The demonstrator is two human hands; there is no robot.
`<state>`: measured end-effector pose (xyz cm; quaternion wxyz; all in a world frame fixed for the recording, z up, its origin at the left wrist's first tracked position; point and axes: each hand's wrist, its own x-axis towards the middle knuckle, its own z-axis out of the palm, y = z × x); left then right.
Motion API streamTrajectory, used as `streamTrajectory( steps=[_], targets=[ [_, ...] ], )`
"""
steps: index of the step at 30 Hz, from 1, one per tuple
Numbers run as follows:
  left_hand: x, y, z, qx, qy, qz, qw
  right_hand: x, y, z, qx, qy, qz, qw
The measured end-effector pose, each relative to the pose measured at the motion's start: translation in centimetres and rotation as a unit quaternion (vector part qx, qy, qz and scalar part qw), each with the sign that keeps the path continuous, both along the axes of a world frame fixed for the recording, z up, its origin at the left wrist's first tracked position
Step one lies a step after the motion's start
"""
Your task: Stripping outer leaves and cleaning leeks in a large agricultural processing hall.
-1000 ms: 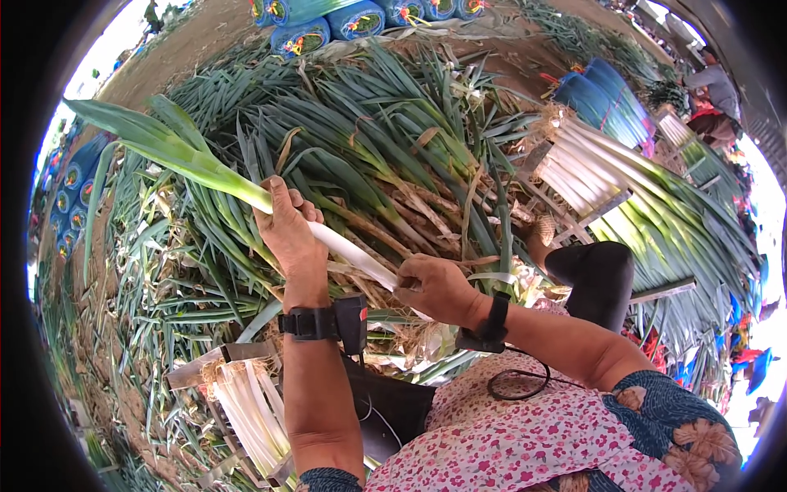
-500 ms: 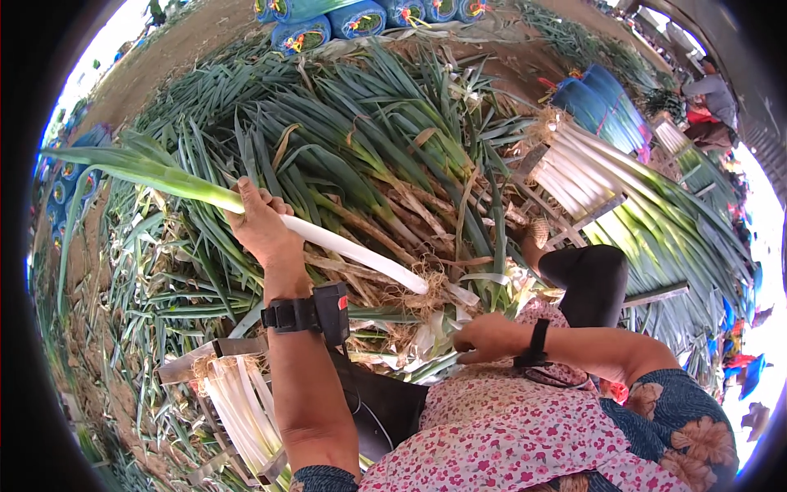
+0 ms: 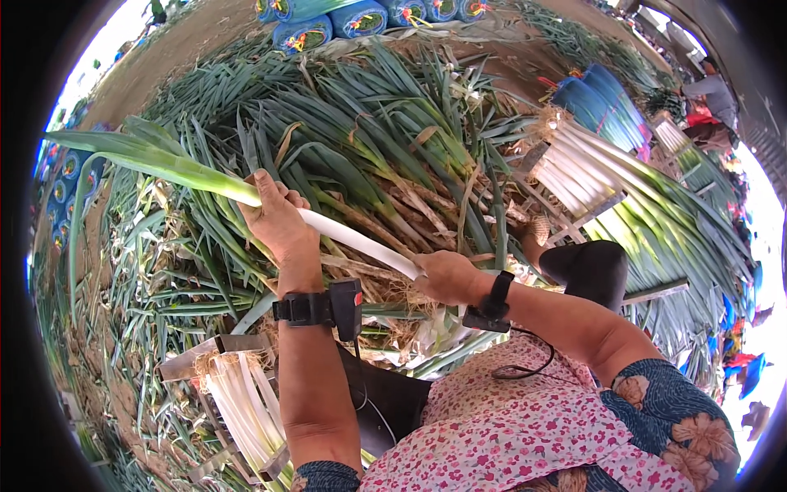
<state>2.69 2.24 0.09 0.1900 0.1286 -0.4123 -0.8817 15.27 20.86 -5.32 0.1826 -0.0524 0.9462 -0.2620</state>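
One long leek (image 3: pixel 357 239) with a white stalk and green leaves slants across the front of me. My left hand (image 3: pixel 283 221) is wrapped round it where the green turns to white. At its lower right end my right hand (image 3: pixel 449 277) is closed on the white stalk and hides much of the root end. The leaves stretch out to the upper left, one bent and hanging down. Beneath both hands spreads a big heap of leeks (image 3: pixel 352 139) with dark leaves and brownish, dirty stalks.
Metal racks hold cleaned white leeks (image 3: pixel 574 168) at right and a smaller bunch (image 3: pixel 242 398) at lower left. Blue net-wrapped bundles (image 3: pixel 361 20) lie at the back. Another person (image 3: pixel 711 98) sits at far right. Loose leaves litter the ground.
My right hand has come up and left from near my lap and taken hold of the leek near its roots. My left hand has shifted slightly right with the leek.
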Motion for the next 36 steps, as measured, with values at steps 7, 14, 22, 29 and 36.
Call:
streamTrajectory(
  steps=[7,14,22,29,36],
  targets=[
    [0.0,-0.2,-0.2,-0.022,0.004,-0.017,1.000,0.5,-0.7,0.4,0.020,-0.016,0.017,1.000],
    [0.1,-0.1,-0.1,-0.002,0.005,-0.059,0.998,1.3,0.4,-0.5,-0.036,-0.012,0.020,0.999],
    [-0.4,-0.9,-0.4,0.002,0.027,-0.127,0.992,2.1,2.0,0.0,-0.210,-0.061,-0.013,0.976],
    [-1.1,-1.2,-1.1,0.042,0.075,-0.197,0.977,2.2,1.5,-0.2,-0.223,-0.046,-0.050,0.972],
    [-0.4,-1.5,-1.4,0.161,0.174,-0.389,0.890,3.6,2.3,-5.0,-0.217,-0.132,-0.102,0.962]
  ],
)
